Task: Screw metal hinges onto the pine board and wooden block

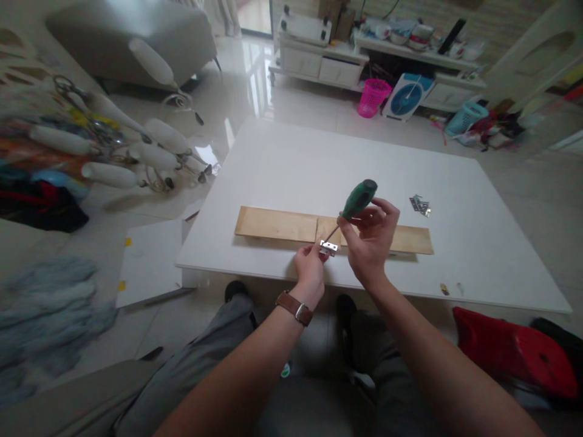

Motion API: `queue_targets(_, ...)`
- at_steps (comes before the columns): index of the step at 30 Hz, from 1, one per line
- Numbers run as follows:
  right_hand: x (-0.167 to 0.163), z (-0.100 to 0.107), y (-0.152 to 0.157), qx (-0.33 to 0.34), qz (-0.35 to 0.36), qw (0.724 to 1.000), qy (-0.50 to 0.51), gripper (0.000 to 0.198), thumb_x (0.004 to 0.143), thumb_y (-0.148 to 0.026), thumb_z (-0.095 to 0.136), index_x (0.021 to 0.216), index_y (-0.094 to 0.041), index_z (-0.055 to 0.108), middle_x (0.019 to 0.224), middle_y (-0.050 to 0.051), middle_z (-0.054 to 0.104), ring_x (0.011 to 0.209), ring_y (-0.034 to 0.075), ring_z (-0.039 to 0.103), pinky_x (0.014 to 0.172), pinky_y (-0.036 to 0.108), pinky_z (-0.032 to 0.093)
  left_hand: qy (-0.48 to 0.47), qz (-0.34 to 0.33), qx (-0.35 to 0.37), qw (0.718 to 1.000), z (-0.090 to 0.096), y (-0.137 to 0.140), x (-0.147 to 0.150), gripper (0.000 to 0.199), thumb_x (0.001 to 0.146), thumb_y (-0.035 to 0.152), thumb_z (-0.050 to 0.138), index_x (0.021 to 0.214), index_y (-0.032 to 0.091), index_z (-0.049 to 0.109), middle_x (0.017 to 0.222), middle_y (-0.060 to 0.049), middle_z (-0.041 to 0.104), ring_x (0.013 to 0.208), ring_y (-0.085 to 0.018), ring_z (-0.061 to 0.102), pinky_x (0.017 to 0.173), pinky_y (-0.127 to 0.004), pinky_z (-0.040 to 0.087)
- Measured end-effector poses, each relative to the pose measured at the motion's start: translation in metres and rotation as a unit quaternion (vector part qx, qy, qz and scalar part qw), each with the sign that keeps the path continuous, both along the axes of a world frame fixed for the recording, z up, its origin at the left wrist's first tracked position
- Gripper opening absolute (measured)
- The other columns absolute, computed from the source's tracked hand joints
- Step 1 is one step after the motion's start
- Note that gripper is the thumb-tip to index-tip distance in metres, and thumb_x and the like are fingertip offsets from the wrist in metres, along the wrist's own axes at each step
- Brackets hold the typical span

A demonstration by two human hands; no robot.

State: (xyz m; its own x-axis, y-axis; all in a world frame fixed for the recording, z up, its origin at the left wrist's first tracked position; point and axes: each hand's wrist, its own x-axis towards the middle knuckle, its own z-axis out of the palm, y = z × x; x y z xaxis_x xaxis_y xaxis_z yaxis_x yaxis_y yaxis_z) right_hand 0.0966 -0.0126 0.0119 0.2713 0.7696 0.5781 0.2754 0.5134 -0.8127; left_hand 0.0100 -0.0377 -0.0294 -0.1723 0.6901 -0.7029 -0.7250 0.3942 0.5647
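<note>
My right hand [372,237] grips a screwdriver [359,199] by its green handle, the shaft slanting down to the left. Its tip meets a small silver hinge [328,247] with holes in it. That hinge lies at the near edge of the wooden boards [276,224], where a seam shows between two pieces. My left hand [310,264], with a brown strap watch on the wrist, pinches the hinge's left side. Whether a screw sits under the tip is too small to make out. The boards rest on a large white tabletop [319,161].
A small pile of hinges and screws [421,206] lies right of the boards. Small bits [444,289] sit near the front edge. A red plastic seat [514,352] stands at the lower right. Left of the table are a white panel [152,261] and a lamp fixture [155,152].
</note>
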Motion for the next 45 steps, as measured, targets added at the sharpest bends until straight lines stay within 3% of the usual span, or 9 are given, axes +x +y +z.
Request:
queue_targets(9,-0.0030,0.0011,-0.0019,0.005,0.039,0.999,0.024,0.049,0.094,-0.022,0.070,0.135,-0.036,0.047,0.110,-0.002,0.069,0.100,0.018,0.078,0.085,0.037,0.066,-0.031,-0.008,0.013,0.999,0.0003,-0.0022,-0.0001,0.014,0.095,0.008,0.072,0.087,0.015,0.063,0.077,-0.004,0.072,0.068,-0.013,0.069,0.079,-0.029,0.056)
queue_targets(14,-0.0015,0.0004,-0.0011,-0.025,-0.002,1.000,0.004,0.057,0.086,-0.025,0.082,0.132,-0.035,0.050,0.107,-0.003,0.070,0.098,0.017,0.075,0.082,0.034,0.065,-0.033,-0.010,0.004,0.999,-0.0003,-0.0019,-0.0002,0.014,0.096,0.008,0.071,0.086,0.014,0.063,0.078,-0.005,0.073,0.068,-0.013,0.069,0.079,-0.029,0.056)
queue_targets(23,-0.0045,0.0030,-0.0016,-0.010,0.000,1.000,0.010,0.042,0.093,-0.026,0.071,0.129,-0.034,0.051,0.113,0.000,0.067,0.095,0.017,0.078,0.086,0.037,0.067,-0.035,-0.022,0.019,0.999,-0.0039,-0.0020,-0.0012,0.014,0.095,0.007,0.070,0.085,0.014,0.064,0.080,-0.006,0.073,0.072,-0.013,0.070,0.084,-0.030,0.056)
queue_targets(32,-0.0040,0.0003,0.0007,-0.007,-0.014,1.000,0.023,0.052,0.086,-0.024,0.082,0.127,-0.037,0.052,0.106,-0.005,0.065,0.093,0.015,0.077,0.083,0.032,0.066,-0.023,-0.020,0.007,1.000,0.0053,-0.0013,-0.0012,0.018,0.096,0.009,0.071,0.081,0.014,0.063,0.074,-0.004,0.071,0.066,-0.012,0.067,0.078,-0.027,0.054)
queue_targets(39,-0.0026,-0.0023,-0.0013,-0.014,0.011,1.000,0.017,0.040,0.098,-0.028,0.068,0.133,-0.035,0.049,0.112,0.001,0.073,0.100,0.019,0.076,0.089,0.039,0.064,-0.026,-0.013,-0.001,1.000,0.0001,-0.0011,-0.0004,0.019,0.095,0.007,0.074,0.080,0.014,0.063,0.077,-0.005,0.071,0.068,-0.013,0.068,0.079,-0.029,0.054)
queue_targets(45,-0.0033,-0.0008,0.0014,-0.008,-0.025,1.000,0.008,0.056,0.086,-0.027,0.083,0.129,-0.037,0.050,0.107,-0.003,0.065,0.091,0.016,0.075,0.083,0.034,0.065,-0.024,-0.012,0.003,1.000,0.0049,-0.0011,-0.0008,0.021,0.096,0.006,0.072,0.080,0.014,0.062,0.074,-0.004,0.070,0.065,-0.012,0.067,0.078,-0.029,0.054)
